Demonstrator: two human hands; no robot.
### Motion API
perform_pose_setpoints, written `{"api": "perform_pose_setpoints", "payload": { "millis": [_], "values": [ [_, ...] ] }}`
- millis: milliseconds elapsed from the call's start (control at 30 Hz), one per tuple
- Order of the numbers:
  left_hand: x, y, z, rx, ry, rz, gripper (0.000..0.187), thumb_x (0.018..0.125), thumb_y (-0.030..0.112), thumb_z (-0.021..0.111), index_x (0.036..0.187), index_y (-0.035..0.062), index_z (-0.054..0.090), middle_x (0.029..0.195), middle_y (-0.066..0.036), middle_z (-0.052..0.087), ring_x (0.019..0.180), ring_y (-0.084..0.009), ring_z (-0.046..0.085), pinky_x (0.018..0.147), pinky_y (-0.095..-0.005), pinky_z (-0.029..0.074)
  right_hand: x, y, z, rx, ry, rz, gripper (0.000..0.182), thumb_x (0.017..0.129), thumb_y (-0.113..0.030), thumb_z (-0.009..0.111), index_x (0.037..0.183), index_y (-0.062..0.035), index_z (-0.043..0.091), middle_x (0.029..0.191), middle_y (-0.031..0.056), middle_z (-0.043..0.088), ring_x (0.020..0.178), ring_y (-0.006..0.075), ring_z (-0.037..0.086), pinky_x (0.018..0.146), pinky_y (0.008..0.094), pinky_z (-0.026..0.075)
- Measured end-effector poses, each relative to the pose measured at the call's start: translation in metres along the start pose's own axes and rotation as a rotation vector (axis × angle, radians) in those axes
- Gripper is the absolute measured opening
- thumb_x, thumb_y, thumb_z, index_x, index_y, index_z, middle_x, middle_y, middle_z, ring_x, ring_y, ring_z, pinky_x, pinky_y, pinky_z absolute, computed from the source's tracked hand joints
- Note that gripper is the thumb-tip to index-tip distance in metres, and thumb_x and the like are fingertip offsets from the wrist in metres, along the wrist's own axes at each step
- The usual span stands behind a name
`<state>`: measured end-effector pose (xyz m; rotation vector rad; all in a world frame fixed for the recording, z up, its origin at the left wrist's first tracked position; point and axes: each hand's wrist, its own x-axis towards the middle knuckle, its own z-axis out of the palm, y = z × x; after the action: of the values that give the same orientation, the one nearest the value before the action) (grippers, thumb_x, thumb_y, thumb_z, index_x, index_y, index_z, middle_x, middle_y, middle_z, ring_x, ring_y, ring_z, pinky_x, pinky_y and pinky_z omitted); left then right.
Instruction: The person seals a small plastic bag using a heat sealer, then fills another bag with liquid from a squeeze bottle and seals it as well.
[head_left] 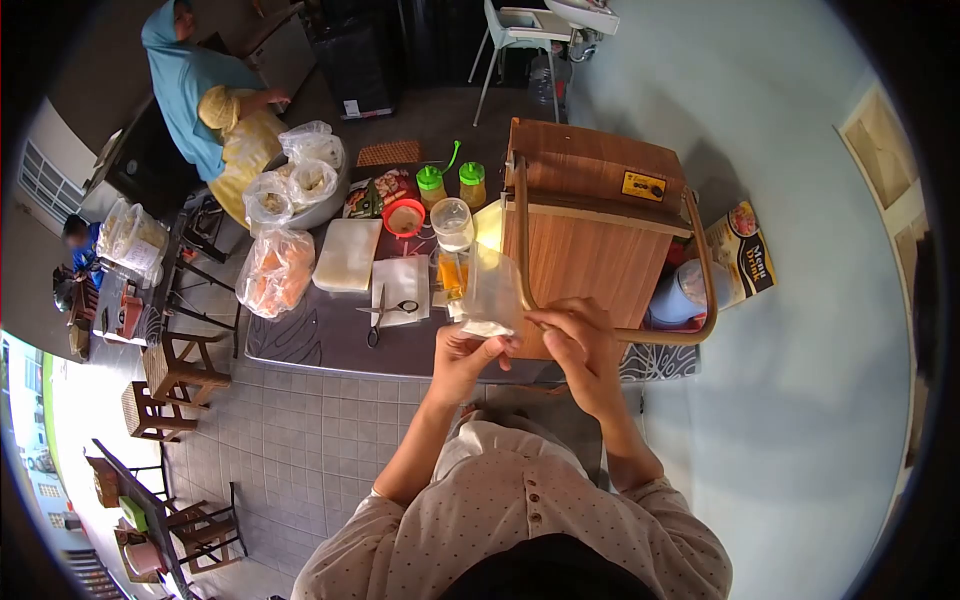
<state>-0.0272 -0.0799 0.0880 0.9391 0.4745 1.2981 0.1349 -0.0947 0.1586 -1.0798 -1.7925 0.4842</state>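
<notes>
In front of my body, my left hand [462,358] is closed around the lower end of a clear plastic bag [492,285], which has something white at its bottom. The bag's upper part stands up, overlapping the cups behind. To its right, my right hand [580,350] has curled fingers, their tips near the bag's edge and overlapping a brass-coloured rail [526,255]; what they hold I cannot tell. That rail runs around a wood-patterned box [590,255]. Left of the bag, black-handled scissors [378,318] lie open over a stack of small clear bags [403,275].
Behind the bag are a clear tub [453,225], green-capped bottles [430,185] and a red-rimmed bowl [403,218]. A large plastic sheet stack [347,255] and a bag of orange food [277,270] lie leftward. A person in blue [190,90] stands at the table's far left.
</notes>
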Motion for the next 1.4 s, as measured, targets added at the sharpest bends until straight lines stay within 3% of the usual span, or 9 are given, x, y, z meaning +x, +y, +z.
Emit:
{"api": "perform_pose_setpoints", "payload": {
  "millis": [233, 300, 400, 500, 700, 1067, 1167, 1333, 1400],
  "values": [
    [0.001, -0.004, 0.01, 0.145, -0.076, -0.063, 0.016, 0.08, 0.011, 0.061, 0.093, 0.0019, 0.061, 0.082, -0.005, 0.064, 0.068, -0.0075, 0.056, 0.051, -0.0208, 0.046, 0.002, 0.004, 0.004, 0.425, -0.021, 0.243, 0.019, 0.075, -0.013, 0.063, 0.09, -0.0006, 0.062, 0.078, 0.0067, 0.06, 0.074, 0.0146, 0.052, 0.066, 0.0273, 0.04],
    [0.002, -0.001, 0.016, 0.143, -0.083, -0.093, 0.017, 0.081, 0.011, 0.061, 0.094, 0.0019, 0.061, 0.082, -0.004, 0.063, 0.068, -0.007, 0.056, 0.051, -0.0205, 0.045, 0.001, 0.0, 0.001, 0.695, -0.029, 0.486, 0.019, 0.074, -0.012, 0.066, 0.088, 0.0002, 0.062, 0.074, 0.0048, 0.06, 0.07, 0.0108, 0.053, 0.063, 0.0232, 0.04],
    [0.002, 0.002, 0.024, 0.133, -0.067, -0.104, 0.018, 0.081, 0.012, 0.061, 0.096, 0.0015, 0.061, 0.081, -0.003, 0.062, 0.067, -0.0061, 0.055, 0.052, -0.02, 0.045, 0.004, 0.016, -0.004, 0.355, 0.016, 0.269, 0.017, 0.075, -0.013, 0.066, 0.086, 0.0003, 0.063, 0.072, 0.0041, 0.061, 0.068, 0.009, 0.054, 0.063, 0.0223, 0.041],
    [0.005, 0.004, 0.029, 0.139, -0.005, -0.095, 0.018, 0.081, 0.012, 0.061, 0.095, 0.0009, 0.062, 0.081, -0.003, 0.061, 0.066, -0.0054, 0.054, 0.052, -0.0198, 0.045, 0.008, 0.016, -0.012, 0.292, 0.049, 0.251, 0.016, 0.076, -0.014, 0.066, 0.084, -0.0002, 0.063, 0.074, 0.0034, 0.062, 0.069, 0.0077, 0.054, 0.064, 0.0218, 0.041],
    [0.008, -0.003, 0.035, 0.191, 0.065, -0.07, 0.016, 0.08, 0.011, 0.062, 0.092, -0.0002, 0.063, 0.08, -0.002, 0.06, 0.063, -0.0046, 0.052, 0.051, -0.0193, 0.044, 0.008, 0.017, -0.017, 0.402, 0.038, 0.367, 0.016, 0.077, -0.014, 0.065, 0.085, -0.0004, 0.063, 0.079, 0.0045, 0.063, 0.075, 0.0095, 0.057, 0.068, 0.0224, 0.043],
    [0.005, -0.004, 0.041, 0.314, 0.131, -0.003, 0.018, 0.077, 0.008, 0.065, 0.093, -0.0018, 0.062, 0.084, -0.006, 0.059, 0.067, -0.0057, 0.054, 0.051, -0.0185, 0.046, 0.009, 0.022, -0.024, 0.394, -0.015, 0.282, 0.016, 0.078, -0.011, 0.063, 0.089, 0.0006, 0.061, 0.084, 0.006, 0.063, 0.079, 0.0119, 0.059, 0.072, 0.0236, 0.044],
    [0.003, 0.003, 0.041, 0.282, 0.05, -0.016, 0.027, 0.083, 0.019, 0.059, 0.1, -0.0024, 0.059, 0.086, -0.008, 0.059, 0.068, -0.0087, 0.056, 0.051, -0.0199, 0.049, 0.008, 0.02, -0.028, 0.464, -0.053, 0.28, 0.014, 0.078, -0.01, 0.061, 0.088, 0.0005, 0.061, 0.085, 0.0063, 0.063, 0.08, 0.012, 0.058, 0.073, 0.0233, 0.044],
    [0.008, 0.022, 0.037, -0.339, -0.3, -0.571, 0.053, 0.09, 0.041, 0.038, 0.115, -0.0051, 0.046, 0.09, -0.015, 0.059, 0.067, -0.0185, 0.058, 0.046, -0.0234, 0.052, 0.019, 0.016, -0.039, 0.587, -0.226, 0.298, 0.01, 0.078, -0.008, 0.059, 0.084, 0.0002, 0.06, 0.086, 0.0087, 0.062, 0.081, 0.0135, 0.057, 0.076, 0.0252, 0.043],
    [0.007, 0.018, 0.038, -0.342, -0.28, -0.583, 0.051, 0.09, 0.038, 0.04, 0.115, -0.0054, 0.045, 0.089, -0.015, 0.059, 0.067, -0.0181, 0.058, 0.046, -0.0229, 0.052, 0.022, 0.023, -0.041, 0.541, -0.357, 0.042, 0.009, 0.076, -0.008, 0.059, 0.081, -0.0005, 0.059, 0.089, 0.0097, 0.061, 0.085, 0.0155, 0.056, 0.077, 0.0266, 0.043]
  ]
}}
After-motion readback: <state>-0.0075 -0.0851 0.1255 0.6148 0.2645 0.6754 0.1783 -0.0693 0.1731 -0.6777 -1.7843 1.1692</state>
